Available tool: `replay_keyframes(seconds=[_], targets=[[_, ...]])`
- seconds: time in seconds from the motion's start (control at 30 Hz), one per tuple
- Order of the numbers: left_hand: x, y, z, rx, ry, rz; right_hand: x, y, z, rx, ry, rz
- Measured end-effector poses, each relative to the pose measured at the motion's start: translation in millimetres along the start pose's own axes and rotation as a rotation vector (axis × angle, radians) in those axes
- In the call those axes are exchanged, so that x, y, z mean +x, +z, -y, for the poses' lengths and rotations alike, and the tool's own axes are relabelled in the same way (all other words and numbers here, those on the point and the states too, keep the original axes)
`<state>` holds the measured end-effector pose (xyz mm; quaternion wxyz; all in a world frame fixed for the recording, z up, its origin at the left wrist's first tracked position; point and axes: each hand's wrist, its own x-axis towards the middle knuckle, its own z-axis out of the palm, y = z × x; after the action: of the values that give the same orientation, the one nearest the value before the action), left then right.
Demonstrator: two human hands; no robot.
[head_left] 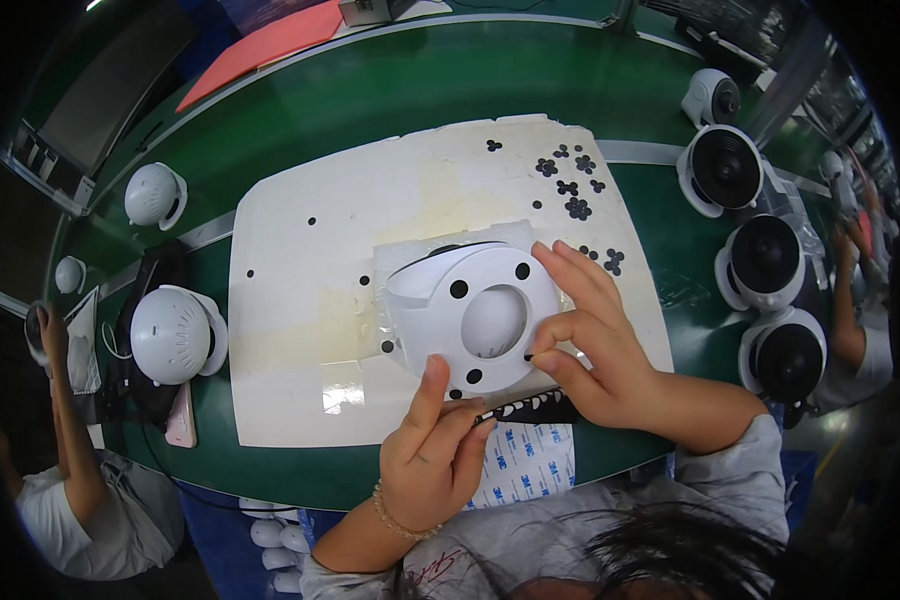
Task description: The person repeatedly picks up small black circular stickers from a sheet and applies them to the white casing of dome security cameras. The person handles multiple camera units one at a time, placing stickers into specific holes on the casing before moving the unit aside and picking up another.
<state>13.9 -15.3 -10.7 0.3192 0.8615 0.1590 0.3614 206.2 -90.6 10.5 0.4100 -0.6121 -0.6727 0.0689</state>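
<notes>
A white round fan base (475, 310) lies upside down on a white mat (300, 260), with black round pads stuck on its rim and a round hollow in its middle. My left hand (435, 445) grips the base's near edge, thumb laid on top. My right hand (595, 335) rests on the base's right side and pinches a small black pad against the rim between thumb and forefinger. Loose black pads (570, 185) lie in clusters on the mat's far right corner.
Several white fans with black grilles (760, 260) stand along the right of the green table (420, 90). White fan shells (175, 335) sit at the left. A sheet of backing paper (525, 465) lies under my wrists. Other people work at both sides.
</notes>
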Motion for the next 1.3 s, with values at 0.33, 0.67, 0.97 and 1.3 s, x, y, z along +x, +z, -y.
replay_keyframes(seconds=[0.33,0.67,0.97,1.3], targets=[[2.0,-0.6,-2.6,0.032,-0.029,-0.004,-1.2,17.3,-6.6,0.64,0.284,-0.293],[-0.1,-5.6,5.1,-0.183,-0.002,-0.082,29.4,-7.5,-21.6,1.09,0.555,0.004],[-4.6,-16.0,2.4,-0.286,-0.236,-0.036,112.8,-34.5,-183.3,-0.779,0.024,-0.337],[-2.6,-15.6,4.8,-0.15,-0.119,0.056,82.8,-36.1,-181.5,-0.508,0.448,-0.029]])
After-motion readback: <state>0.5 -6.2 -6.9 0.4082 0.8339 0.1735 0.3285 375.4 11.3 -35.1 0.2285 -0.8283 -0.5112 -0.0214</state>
